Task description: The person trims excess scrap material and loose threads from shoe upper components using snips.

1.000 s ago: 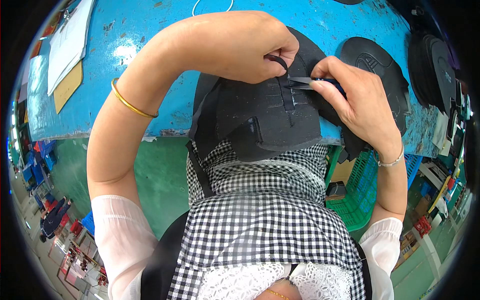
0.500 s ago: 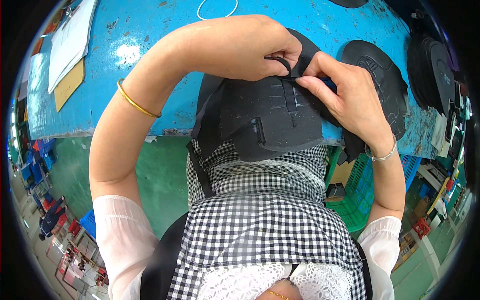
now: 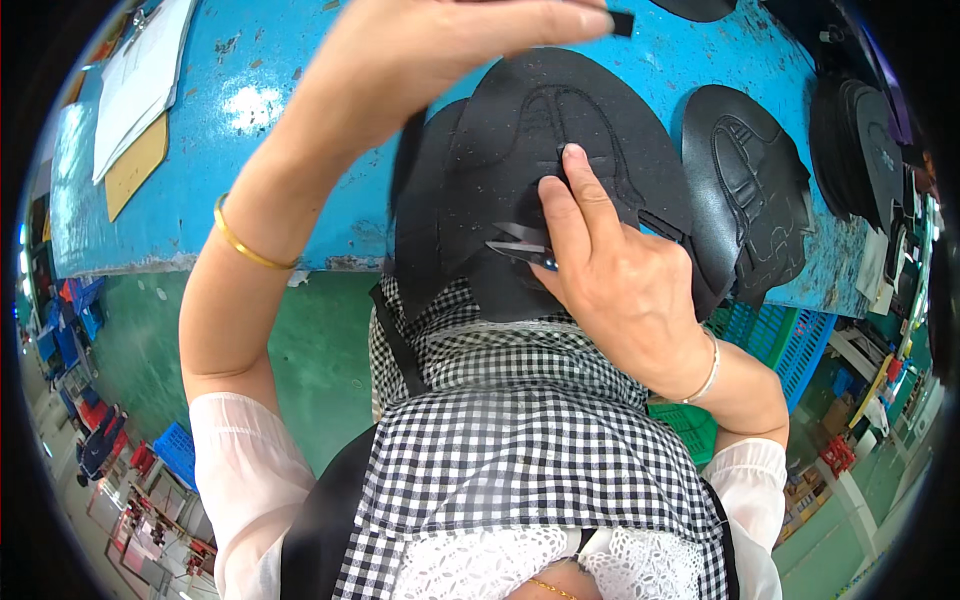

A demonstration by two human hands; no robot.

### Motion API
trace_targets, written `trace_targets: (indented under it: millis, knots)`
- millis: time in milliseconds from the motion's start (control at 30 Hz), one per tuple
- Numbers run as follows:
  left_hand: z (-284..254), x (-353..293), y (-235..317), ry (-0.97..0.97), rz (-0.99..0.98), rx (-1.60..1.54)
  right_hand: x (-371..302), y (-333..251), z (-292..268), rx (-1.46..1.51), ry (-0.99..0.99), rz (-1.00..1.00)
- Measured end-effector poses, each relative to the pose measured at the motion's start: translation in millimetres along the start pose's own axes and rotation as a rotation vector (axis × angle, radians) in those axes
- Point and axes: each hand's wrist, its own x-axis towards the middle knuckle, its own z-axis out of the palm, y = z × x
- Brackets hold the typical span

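A rounded black panel [image 3: 500, 130] with stitched outlines lies over the table's near edge, partly above my lap. My right hand [image 3: 630, 290] rests on it, index and middle fingers stretched flat against the surface. Tucked in that hand is a pair of thread snips [image 3: 518, 250], the pointed blades sticking out to the left. Farther off, at the picture's top edge, my left hand [image 3: 450, 40] is raised above the table and partly cut off. A short black strip [image 3: 622, 23] pokes out at its fingertips.
On the blue table [image 3: 330, 220] another stitched black panel [image 3: 740, 170] lies to the right. Beyond it stands a stack of black pieces [image 3: 860, 150]. Papers on a clipboard [image 3: 145, 90] lie far left. A green basket [image 3: 690, 425] and a blue crate [image 3: 805, 355] sit below the table's right side.
My hands have parted: the left moved up and away with the black strip, the right came down onto the panel. The panel's folded far part now lies spread out, and the snips show.
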Motion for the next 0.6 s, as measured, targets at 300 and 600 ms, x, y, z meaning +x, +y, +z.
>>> trace_targets:
  millis: [300,600]
  knots:
    - [-19,-10,15,0.073,0.207,0.208,13,48,-9,0.858,0.157,0.258]
    - [-8,-8,10,-0.129,0.129,0.067,4,81,-19,1.647,-0.14,0.56]
